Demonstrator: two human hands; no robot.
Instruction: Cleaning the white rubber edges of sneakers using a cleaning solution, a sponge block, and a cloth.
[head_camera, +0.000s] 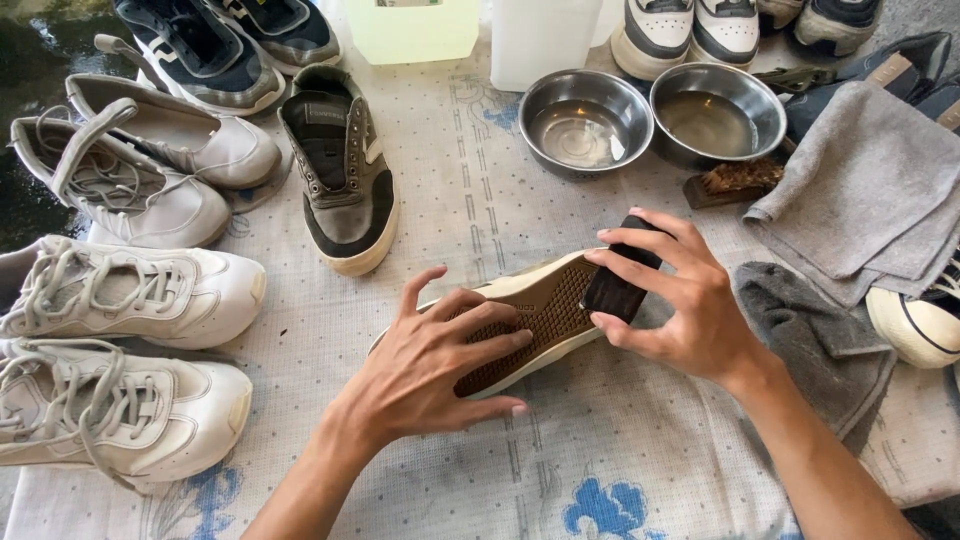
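Now, line by line:
Left hand: the left hand (440, 365) lies flat on the upturned shoe (530, 325), its fingers (490, 340) spread over the brown sole and pressing it down rather than closing round it.
Right hand: the right hand (675, 300) grips a small dark brush (615, 280), its fingers wrapped over the top and the thumb underneath; the brush touches the sole near one end.
Shoe: sole up, cream rim, lying slantwise in the middle of the surface (450, 210), on a pale cloth with blue flowers.
Grey shoe: a grey and black shoe (340, 170) stands upright just beyond the left hand, without laces.
White trainers: two white trainers (120, 350) lie at the left edge, with more pale shoes behind them.
Bowls: two steel bowls (650, 120) sit side by side at the far edge, each holding clear liquid.
Wooden brush: a wooden brush (735, 180) lies just in front of the right bowl.
Towels: a light grey towel (870, 190) and a darker grey cloth (815, 335) lie to the right of the right hand.
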